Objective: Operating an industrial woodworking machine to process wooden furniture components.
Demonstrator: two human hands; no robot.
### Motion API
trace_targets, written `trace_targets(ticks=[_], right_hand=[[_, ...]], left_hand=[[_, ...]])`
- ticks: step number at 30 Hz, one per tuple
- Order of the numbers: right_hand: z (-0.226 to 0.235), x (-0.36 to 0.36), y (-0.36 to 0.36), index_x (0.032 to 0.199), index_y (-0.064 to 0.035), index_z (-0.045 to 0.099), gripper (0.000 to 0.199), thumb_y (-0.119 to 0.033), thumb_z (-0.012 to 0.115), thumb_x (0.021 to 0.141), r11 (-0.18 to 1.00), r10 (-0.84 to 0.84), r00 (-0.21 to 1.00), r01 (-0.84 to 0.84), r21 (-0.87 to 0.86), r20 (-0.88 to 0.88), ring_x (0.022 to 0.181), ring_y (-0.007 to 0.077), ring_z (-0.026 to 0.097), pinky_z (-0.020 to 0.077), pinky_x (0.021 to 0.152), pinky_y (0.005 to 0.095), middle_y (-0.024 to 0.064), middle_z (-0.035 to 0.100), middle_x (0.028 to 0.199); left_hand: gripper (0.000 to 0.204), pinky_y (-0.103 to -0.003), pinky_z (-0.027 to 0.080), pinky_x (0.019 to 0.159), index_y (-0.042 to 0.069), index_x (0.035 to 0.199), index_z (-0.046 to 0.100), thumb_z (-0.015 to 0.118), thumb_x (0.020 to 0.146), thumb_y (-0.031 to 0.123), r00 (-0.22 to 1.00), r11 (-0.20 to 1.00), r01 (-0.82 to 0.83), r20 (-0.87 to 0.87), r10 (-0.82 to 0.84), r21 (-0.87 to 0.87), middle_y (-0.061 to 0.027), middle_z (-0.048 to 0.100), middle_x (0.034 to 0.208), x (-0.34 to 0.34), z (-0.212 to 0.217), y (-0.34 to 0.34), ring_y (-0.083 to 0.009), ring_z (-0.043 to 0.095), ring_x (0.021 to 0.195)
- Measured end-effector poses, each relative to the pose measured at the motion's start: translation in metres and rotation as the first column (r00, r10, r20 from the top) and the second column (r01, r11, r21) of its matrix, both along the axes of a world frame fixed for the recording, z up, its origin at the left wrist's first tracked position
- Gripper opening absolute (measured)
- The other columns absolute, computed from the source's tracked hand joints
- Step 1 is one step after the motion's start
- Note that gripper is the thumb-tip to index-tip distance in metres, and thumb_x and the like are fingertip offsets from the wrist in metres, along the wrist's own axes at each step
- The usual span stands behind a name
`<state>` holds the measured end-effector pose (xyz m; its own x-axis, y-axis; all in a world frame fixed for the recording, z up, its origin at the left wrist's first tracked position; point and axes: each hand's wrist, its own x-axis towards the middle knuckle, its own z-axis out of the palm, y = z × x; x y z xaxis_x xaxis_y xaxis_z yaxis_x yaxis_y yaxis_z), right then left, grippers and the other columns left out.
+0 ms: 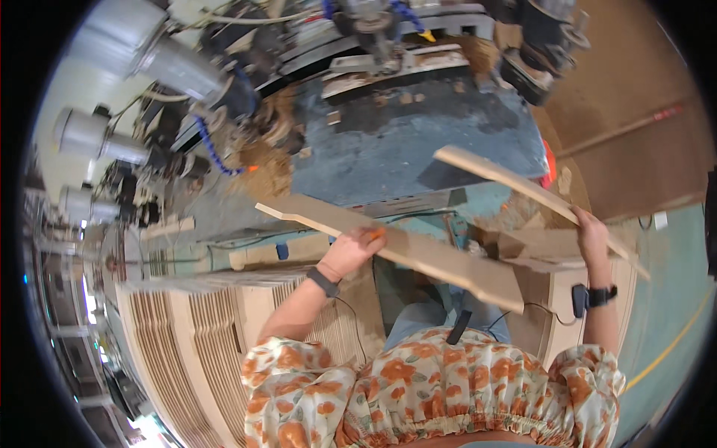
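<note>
My left hand (353, 252) is closed round the edge of a shaped wooden board (418, 249), which slants in front of my body with notched ends. Its fingers wrap over the top near an orange spot. Off to the right, my right hand (591, 235) grips a second wooden board (515, 181), long and narrow as seen edge-on. That board's far end reaches over the blue machine table (351, 153); its near end passes beyond my wrist. The two boards are apart.
At left stand stacks of shaped boards (216, 336), and another pale stack (556, 306) is at my right. Ahead, a metal fence and clamp (396, 71) cross the machine table. Motors (179, 67) with blue hoses and sawdust (269, 160) lie around it. A brown sheet (635, 164) is far right.
</note>
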<state>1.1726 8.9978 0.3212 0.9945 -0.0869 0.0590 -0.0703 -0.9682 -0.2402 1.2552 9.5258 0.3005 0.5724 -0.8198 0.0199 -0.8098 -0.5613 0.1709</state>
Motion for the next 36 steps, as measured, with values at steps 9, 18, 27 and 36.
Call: trace_targets(ticks=[9,18,27,36], right_hand=[[-0.141,0.184,0.150,0.119,-0.0137,0.057,0.039,-0.014,0.058,0.079,0.918,0.396,0.867,-0.378,-0.121,0.301,0.108,0.0324,0.055,0.0456,0.092,0.0411,0.0152,0.061,0.114],[-0.177,0.278,0.203,0.129,-0.0145,0.049,0.056,-0.033,0.065,0.078,0.860,0.509,0.833,-0.499,-0.104,0.218,0.127,0.0316,0.039,0.0309,0.103,0.0496,0.0120,0.049,0.132],[-0.186,0.281,0.226,0.130,-0.0154,0.049,0.051,-0.022,0.064,0.082,0.870,0.492,0.846,-0.468,-0.156,0.204,0.126,0.0339,0.039,0.0317,0.102,0.0495,0.0137,0.048,0.132],[-0.132,0.195,0.201,0.126,-0.0113,0.053,0.046,-0.014,0.064,0.082,0.924,0.361,0.915,-0.377,0.064,0.180,0.128,0.0341,0.038,0.0329,0.104,0.0423,0.0156,0.043,0.138]], left_hand=[[0.028,-0.036,0.051,0.085,0.009,0.103,0.057,0.057,0.076,0.012,0.965,0.932,-0.235,0.178,0.190,0.276,-0.0107,0.060,0.111,-0.094,0.157,0.052,-0.0265,0.060,0.100],[0.030,-0.041,0.050,0.088,0.008,0.105,0.061,0.061,0.076,0.005,0.604,0.526,-0.785,0.593,0.533,0.328,-0.0129,0.059,0.118,-0.240,0.244,0.152,-0.0295,0.058,0.107],[0.052,-0.037,0.047,0.092,0.005,0.119,0.053,0.048,0.070,-0.013,-0.035,0.002,-0.999,0.755,0.655,-0.048,-0.0108,0.058,0.122,-0.387,0.230,0.225,-0.0277,0.057,0.110],[0.048,-0.039,0.049,0.078,0.014,0.126,0.052,0.057,0.078,0.006,-0.329,-0.261,-0.944,0.653,0.682,-0.203,-0.0112,0.058,0.118,-0.434,0.155,0.315,-0.0293,0.059,0.097]])
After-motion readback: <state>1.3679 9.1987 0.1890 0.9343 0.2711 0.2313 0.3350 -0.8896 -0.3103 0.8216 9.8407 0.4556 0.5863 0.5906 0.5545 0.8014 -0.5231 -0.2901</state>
